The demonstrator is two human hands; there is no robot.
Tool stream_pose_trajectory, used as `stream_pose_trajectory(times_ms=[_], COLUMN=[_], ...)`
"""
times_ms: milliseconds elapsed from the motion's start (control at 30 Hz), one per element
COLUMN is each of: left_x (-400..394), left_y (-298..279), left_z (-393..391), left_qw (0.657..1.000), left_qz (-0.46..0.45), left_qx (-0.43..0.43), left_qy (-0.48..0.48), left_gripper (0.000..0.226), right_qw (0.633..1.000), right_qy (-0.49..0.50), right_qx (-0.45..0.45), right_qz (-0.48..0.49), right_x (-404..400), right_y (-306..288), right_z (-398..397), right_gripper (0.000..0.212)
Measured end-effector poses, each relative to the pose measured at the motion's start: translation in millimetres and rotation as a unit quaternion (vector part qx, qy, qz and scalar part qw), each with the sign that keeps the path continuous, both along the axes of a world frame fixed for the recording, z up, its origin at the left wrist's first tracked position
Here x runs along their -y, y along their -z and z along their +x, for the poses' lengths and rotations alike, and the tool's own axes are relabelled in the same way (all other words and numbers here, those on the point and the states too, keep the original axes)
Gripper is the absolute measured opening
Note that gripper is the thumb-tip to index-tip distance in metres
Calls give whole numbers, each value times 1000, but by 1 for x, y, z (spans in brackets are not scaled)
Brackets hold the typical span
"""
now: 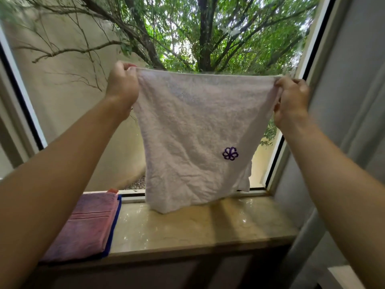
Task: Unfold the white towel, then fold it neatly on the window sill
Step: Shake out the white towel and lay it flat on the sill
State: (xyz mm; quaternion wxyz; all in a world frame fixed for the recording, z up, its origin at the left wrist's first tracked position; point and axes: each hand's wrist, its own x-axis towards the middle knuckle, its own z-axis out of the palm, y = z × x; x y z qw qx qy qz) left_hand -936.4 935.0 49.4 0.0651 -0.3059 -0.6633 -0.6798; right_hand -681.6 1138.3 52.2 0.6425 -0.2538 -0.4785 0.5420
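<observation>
White towel (193, 138) held up spread in front of window, above window sill (187, 230); bottom edge hangs just over sill's back edge. Left hand (123, 84) & right hand (291, 99) pinching top corners, wide apart. Folded pink towel (87, 224) on blue one at sill's left end.

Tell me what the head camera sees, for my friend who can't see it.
Two hands, left and right, hold a white towel spread open by its top corners above a window sill. Folded pink towel lies left.
</observation>
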Motion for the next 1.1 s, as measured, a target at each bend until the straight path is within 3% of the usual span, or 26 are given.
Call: stream_pose_trajectory(times_ms=[267, 633, 933, 1100], left_x=[35, 64, 89, 94], left_y=[64, 135, 186, 227], left_z=[30, 54, 68, 71], left_qw=[996, 995, 990, 970], left_qz=[-38, -86, -67, -138], left_qx=[-87, -3, 87, 139], left_qy=[-3, 48, 83, 146], left_gripper=[24, 13, 14, 15], right_qw=[996, 983, 977, 966], right_qy=[76, 37, 34, 54], right_qx=[-1, 135, 156, 179], right_qz=[-55, -121, -144, -181], right_x=[32, 52, 69, 72], right_y=[64, 135, 180, 225], right_z=[30, 54, 70, 74], right_gripper=[27, 18, 10, 15])
